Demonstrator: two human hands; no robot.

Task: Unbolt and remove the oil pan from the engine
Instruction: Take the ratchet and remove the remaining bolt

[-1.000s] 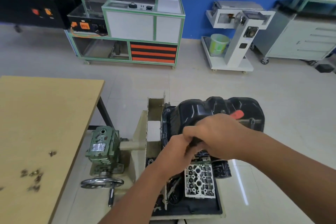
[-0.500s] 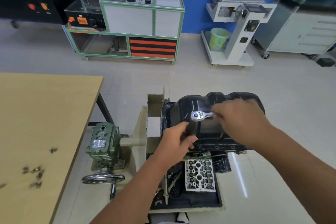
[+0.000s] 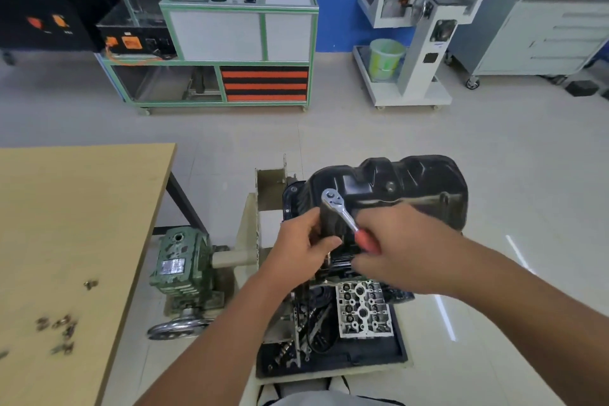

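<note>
Sitting just behind both hands [image 3: 356, 241], oil pan [image 3: 412, 181]

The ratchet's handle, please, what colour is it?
Red, gripped by the right hand; the ratchet shows in the head view.

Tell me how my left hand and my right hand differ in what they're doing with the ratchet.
The left hand grips the dark socket part below the ratchet head; the right hand holds its red handle. The left hand looks sharp, while the right hand is blurred. The left hand sits nearer the oil pan's left end, the right hand in front of its middle. Both are curled around the same tool.
</note>
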